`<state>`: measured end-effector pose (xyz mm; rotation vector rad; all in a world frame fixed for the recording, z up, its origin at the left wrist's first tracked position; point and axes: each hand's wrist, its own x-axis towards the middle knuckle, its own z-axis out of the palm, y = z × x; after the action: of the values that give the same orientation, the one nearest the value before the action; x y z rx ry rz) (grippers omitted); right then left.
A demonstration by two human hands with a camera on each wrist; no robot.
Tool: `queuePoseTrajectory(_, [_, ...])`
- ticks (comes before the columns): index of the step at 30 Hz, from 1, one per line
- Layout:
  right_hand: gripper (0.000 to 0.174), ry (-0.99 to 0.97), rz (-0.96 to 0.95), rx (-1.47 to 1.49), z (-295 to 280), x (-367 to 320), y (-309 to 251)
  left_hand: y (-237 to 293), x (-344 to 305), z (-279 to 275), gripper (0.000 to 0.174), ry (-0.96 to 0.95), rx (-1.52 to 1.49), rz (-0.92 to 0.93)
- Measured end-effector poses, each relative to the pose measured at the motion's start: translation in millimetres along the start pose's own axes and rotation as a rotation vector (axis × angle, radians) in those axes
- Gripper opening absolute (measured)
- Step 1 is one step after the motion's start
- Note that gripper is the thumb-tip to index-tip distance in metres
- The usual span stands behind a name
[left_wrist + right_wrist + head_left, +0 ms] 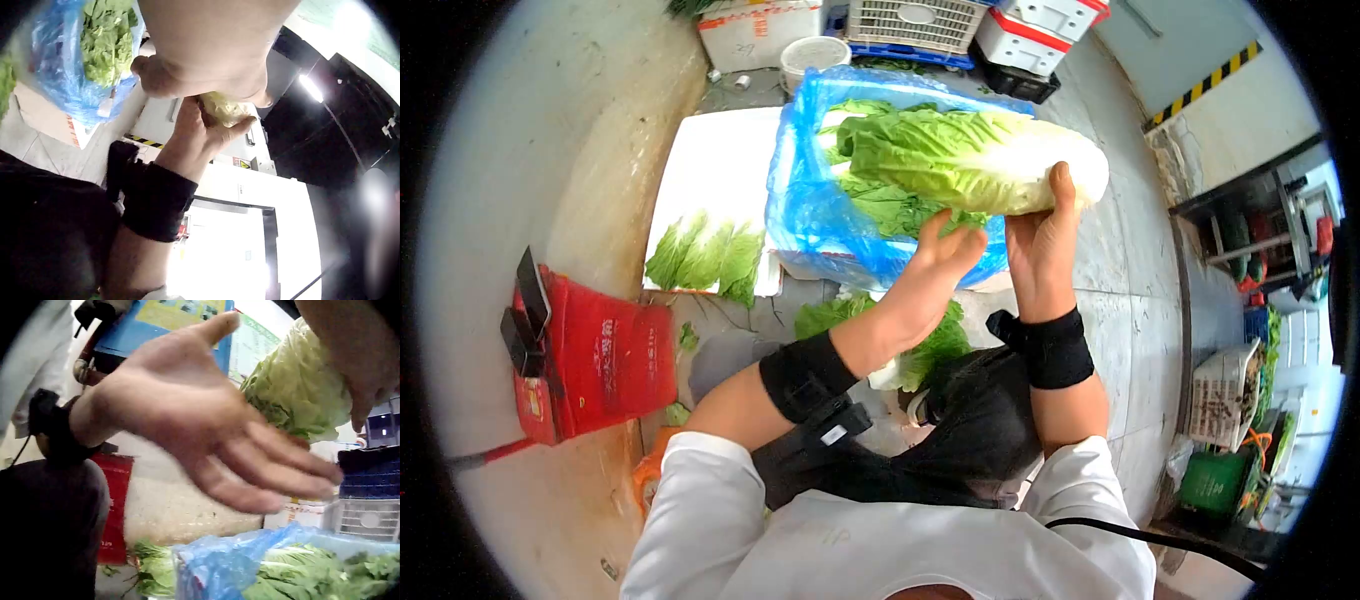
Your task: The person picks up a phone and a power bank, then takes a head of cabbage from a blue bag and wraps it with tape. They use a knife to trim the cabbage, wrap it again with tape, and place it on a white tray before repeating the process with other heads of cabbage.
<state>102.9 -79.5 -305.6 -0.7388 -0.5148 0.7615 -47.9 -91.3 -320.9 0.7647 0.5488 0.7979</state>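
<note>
A napa cabbage (970, 155) with a white base and pale green leaves is held up in front of the person. The right hand (1043, 255) grips it near its base, thumb along the near side. Beneath its leafy end is the left hand (925, 285), with nothing in its grasp; in the right wrist view the left hand (181, 412) shows straight, spread fingers. Below the cabbage stands a box lined with blue plastic (795, 205), holding more leafy cabbages (890, 205). Further greens (945, 345) lie on the floor under the left forearm.
Torn leaves (705, 255) lie on a white board (715, 160) left of the box. A red dustpan-like bin (605, 350) stands by the left wall. Behind are a white bucket (815, 55), crates (915, 25) and foam boxes (1025, 40). Shelving (1250, 245) lines the right.
</note>
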Motion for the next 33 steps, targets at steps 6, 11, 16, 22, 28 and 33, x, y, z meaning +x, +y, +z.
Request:
queuePoseTrajectory(6, [0.086,-0.223,-0.03,-0.073,26.0,-32.3,26.9,22.9,43.1,-23.9,0.063,-0.009,-0.179,0.441])
queuePoseTrajectory(11, [0.109,-0.286,0.083,-0.389,30.2,-42.5,21.5,62.4,48.6,-47.1,0.063,0.044,-0.223,0.46])
queuePoseTrajectory(16, [0.135,-0.577,0.143,-0.32,36.7,-52.5,29.6,73.4,43.9,-55.8,0.07,0.003,-0.275,0.382])
queuePoseTrajectory(22, [0.127,-0.836,0.232,-0.421,14.5,-35.0,13.9,67.1,43.5,-73.2,0.062,0.007,-0.243,0.285])
queuePoseTrajectory(28, [0.059,-0.333,0.378,-0.936,-57.8,31.6,-53.0,57.9,34.0,-79.6,0.063,-0.088,-0.246,0.131])
queuePoseTrajectory(33, [0.039,-0.355,0.103,-1.825,-191.6,92.6,-9.9,47.7,40.2,-81.0,0.061,-0.135,-0.304,-0.009])
